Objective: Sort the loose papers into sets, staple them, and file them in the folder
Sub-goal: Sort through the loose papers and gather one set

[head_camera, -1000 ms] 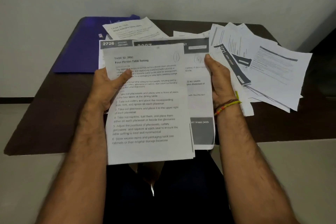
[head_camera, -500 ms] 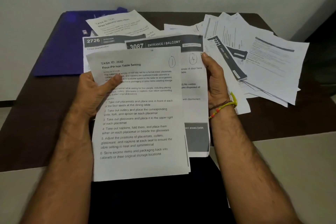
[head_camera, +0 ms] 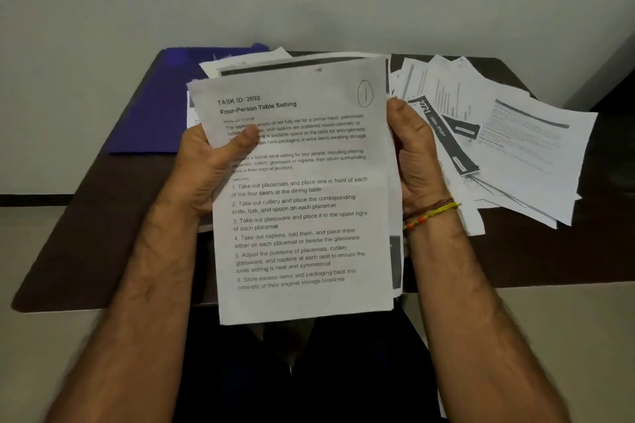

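Your left hand (head_camera: 206, 168) & right hand (head_camera: 414, 151) clamp the white printed paper stack (head_camera: 302, 216) by its side edges, above the dark brown table (head_camera: 103, 216); purple folder (head_camera: 154, 113) lies on table behind stack.

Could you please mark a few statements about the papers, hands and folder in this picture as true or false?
1. Both hands hold the paper stack. True: the left hand grips its left edge and the right hand its right edge.
2. The top sheet is headed "Four-Person Table Setting". True.
3. The blue folder lies at the table's right end. False: it lies at the far left of the table.
4. The loose papers are spread on the table to the right of the held stack. True.
5. A circled 4 is handwritten on the top sheet. False: the circled mark reads 1.
6. A beaded wristband is on the left wrist. False: it is on the right wrist.
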